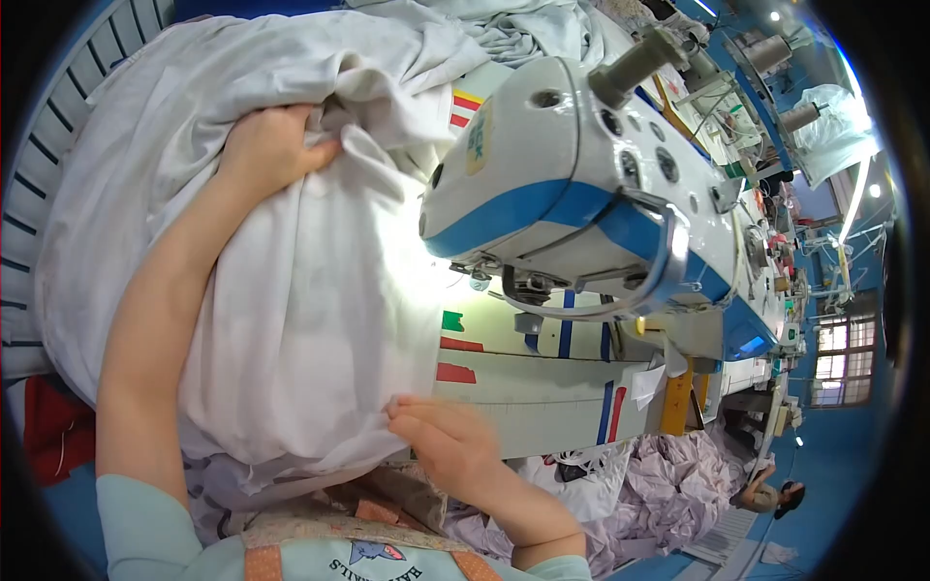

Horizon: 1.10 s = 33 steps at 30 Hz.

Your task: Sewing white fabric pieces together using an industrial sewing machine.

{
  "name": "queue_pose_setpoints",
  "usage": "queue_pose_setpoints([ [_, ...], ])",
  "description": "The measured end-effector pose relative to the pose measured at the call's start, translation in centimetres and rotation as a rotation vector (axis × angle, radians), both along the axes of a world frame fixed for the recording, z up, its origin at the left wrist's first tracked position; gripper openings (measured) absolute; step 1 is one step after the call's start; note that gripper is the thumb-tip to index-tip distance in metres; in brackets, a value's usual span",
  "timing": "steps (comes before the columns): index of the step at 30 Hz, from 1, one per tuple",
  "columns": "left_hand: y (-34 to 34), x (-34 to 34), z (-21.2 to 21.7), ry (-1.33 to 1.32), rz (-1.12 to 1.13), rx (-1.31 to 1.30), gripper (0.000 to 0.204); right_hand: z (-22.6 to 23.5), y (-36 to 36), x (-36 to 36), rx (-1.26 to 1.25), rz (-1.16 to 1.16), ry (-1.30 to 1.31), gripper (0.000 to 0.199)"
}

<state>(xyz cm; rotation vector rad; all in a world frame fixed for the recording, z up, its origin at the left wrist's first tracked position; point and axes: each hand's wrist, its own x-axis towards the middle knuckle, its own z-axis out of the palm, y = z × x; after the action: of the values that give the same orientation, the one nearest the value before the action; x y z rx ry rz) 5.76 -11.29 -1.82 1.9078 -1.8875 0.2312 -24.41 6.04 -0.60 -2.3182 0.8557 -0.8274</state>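
Note:
A large piece of white cloth (pixel 300 320) lies in loose folds across my front and left side. Up in its bunched part, my left hand (pixel 266 150) is closed on a fold, its fingertips tucked into the cloth. Nearer to me, my right hand (pixel 450 441) pinches the cloth's right edge between thumb and fingers; it is slightly blurred. Just right of the cloth stands a white and blue sewing machine (pixel 581 194), whose lamp glares on the cloth. Its needle area is partly hidden under the head, and the cloth's edge stops short of the presser foot.
Coloured tape marks the pale machine table (pixel 542 387). A slatted rack (pixel 34 194) borders the cloth on the left. Crumpled pinkish cloth (pixel 668 494) is heaped beyond the table's near edge. More machines line the right, where another person (pixel 765 496) sits farther off.

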Motion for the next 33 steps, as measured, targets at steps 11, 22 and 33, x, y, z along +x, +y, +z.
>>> queue_pose_setpoints([
  [11, 3.0, 1.9, 4.7, 0.566, -0.161, 0.298, 0.066, -0.2, -3.8, 1.2, 0.094, -0.068, 0.064, 0.025],
  [22, 43.2, 0.8, -4.9, 0.768, 0.197, 0.179, 0.023, -0.2, 2.3, 3.1, -0.343, -0.432, -0.161, 0.025],
  [33, 44.8, 0.4, -9.7, 0.550, 0.025, 0.084, 0.026, -5.0, 17.1, 11.4, -0.217, 0.243, 0.199, 0.032],
])
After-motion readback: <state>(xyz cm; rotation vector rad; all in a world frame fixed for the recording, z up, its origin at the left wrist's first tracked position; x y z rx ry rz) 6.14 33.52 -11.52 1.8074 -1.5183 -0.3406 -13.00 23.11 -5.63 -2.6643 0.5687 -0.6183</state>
